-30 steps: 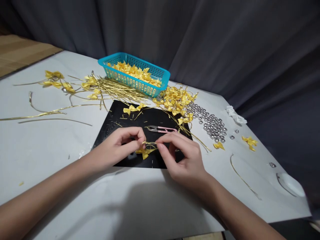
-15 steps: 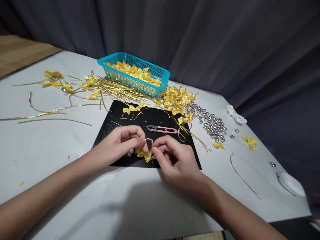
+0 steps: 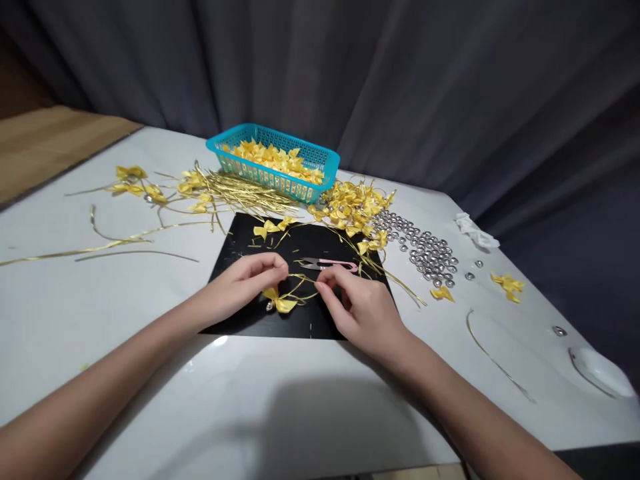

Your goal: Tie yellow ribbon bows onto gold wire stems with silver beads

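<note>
Over a black mat (image 3: 295, 327), my left hand (image 3: 255, 275) pinches one end of a thin gold cord (image 3: 303, 277). My right hand (image 3: 357, 300) pinches the same cord on the other side, so it spans the gap between my fingers. A yellow ribbon bow (image 3: 281, 303) with a small silvery bead hangs from the cord below my left fingertips. Just behind my right hand lie pink-handled thread snips (image 3: 330, 265) on the mat. Another yellow bow (image 3: 273, 227) and short cord scraps rest at the mat's far side.
A blue basket (image 3: 273, 180) of yellow bows stands at the back, a bundle of gold cords (image 3: 245, 193) before it. Finished-looking bows with cords (image 3: 357, 203) are heaped beside many silvery beads (image 3: 433, 257). A white rounded object (image 3: 600, 373) sits at the right edge.
My hands have moved apart, drawing out the cord between them. The bow now hangs lower left, beneath my left fingers. The whole view has shifted slightly.
</note>
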### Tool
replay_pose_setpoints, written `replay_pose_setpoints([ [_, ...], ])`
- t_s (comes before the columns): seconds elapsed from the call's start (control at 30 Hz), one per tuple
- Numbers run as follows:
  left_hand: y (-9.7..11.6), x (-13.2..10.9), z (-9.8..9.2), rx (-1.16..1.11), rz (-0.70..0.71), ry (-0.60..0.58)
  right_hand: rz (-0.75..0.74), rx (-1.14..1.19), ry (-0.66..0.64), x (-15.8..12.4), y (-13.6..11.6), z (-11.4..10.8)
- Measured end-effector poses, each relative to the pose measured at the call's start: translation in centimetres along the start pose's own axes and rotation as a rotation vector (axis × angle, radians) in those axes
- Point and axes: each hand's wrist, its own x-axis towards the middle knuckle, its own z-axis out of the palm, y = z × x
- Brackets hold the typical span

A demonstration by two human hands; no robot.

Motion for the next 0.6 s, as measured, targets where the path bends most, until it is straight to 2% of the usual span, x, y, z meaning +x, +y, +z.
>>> replay_pose_setpoints([
  [0.1,0.0,0.3,-0.6,-0.011,0.026,0.013,0.036,-0.001,-0.014,0.2,0.4,0.1],
  [0.33,-0.6,0.9,-1.7,0.039,-0.029,0.047,0.078,0.044,0.070,1.1,1.2,0.3],
  [0.6,-0.5,1.0,-2.7,0.180,-0.123,0.013,0.205,0.124,0.225,2.4,3.1,-1.4],
])
